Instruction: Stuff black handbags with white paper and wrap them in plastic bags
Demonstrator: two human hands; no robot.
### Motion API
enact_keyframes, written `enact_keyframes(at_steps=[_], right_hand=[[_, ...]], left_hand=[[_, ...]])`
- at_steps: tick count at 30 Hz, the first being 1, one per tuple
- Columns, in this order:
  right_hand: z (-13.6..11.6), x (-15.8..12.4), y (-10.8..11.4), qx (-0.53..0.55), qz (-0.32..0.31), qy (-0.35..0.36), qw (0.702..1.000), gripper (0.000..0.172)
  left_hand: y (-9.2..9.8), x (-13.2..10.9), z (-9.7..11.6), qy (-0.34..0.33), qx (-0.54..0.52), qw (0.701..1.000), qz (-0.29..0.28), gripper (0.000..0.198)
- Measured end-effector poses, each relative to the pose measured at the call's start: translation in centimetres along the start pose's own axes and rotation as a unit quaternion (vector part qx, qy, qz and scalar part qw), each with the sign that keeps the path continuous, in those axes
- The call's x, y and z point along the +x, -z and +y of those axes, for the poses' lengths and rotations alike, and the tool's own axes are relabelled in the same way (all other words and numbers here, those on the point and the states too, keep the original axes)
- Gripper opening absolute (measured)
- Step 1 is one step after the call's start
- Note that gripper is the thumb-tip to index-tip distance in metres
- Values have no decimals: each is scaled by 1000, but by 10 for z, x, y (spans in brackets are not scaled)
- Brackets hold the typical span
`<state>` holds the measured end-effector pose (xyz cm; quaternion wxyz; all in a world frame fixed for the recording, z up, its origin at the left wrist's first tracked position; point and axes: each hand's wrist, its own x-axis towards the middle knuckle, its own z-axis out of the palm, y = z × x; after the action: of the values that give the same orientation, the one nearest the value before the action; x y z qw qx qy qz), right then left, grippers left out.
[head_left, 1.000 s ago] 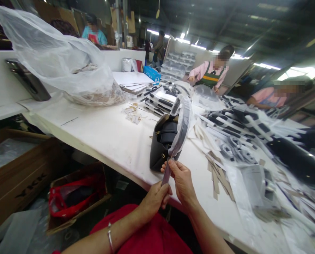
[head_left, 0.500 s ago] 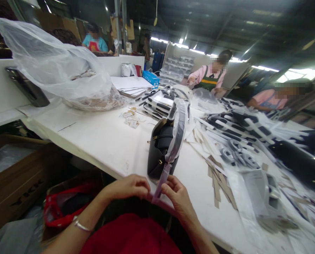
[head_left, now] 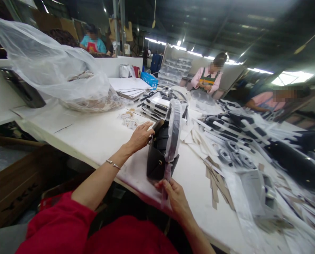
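A black handbag (head_left: 157,155) stands upright near the front edge of the white table (head_left: 99,134). Its handle is wrapped in a clear plastic sleeve (head_left: 172,134) that arches over the bag and hangs down toward me. My left hand (head_left: 141,135) rests on the bag's upper left rim, fingers curled over the edge. My right hand (head_left: 174,195) pinches the loose lower end of the plastic sleeve just in front of the bag.
A big clear plastic bag (head_left: 54,70) of scraps sits at the table's left. Small tags (head_left: 129,120), stacked paper (head_left: 129,86) and wrapped black-and-white straps (head_left: 236,130) cover the middle and right. Cardboard boxes (head_left: 17,176) stand below left. Other people (head_left: 209,76) work across the table.
My left hand has let go of the sleeve's end and reached forward onto the bag's rim. My right hand keeps the sleeve's end pinched, now lower and closer to me.
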<state>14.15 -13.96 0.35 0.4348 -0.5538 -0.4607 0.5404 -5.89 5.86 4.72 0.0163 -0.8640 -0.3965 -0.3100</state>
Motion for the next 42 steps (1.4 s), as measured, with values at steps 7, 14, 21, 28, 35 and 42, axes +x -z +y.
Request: enact_keyframes(at_steps=[7,14,21,28,35,42], right_hand=[[-15,32,82,47,108,16,993,50],[-30,19,134,-48,58,-34,997,53],[-21,9,129,-57,21,-37,997,54],[-15,7,129,-50,38,-27,998,57],[-9,5,129,-52,22,-27,998,54],[-9,2,130,-48,23,-22,998,58]], left_hand=[[32,-2,53,-89,77,993,-22,22],[37,-17,90,-23,-12,992,-122,32],[42,4,101,119,-6,962,-245,21],[47,22,102,120,-183,939,-264,14],[51,35,103,99,-439,888,-95,28],[27,70,92,-135,-54,989,-40,64]])
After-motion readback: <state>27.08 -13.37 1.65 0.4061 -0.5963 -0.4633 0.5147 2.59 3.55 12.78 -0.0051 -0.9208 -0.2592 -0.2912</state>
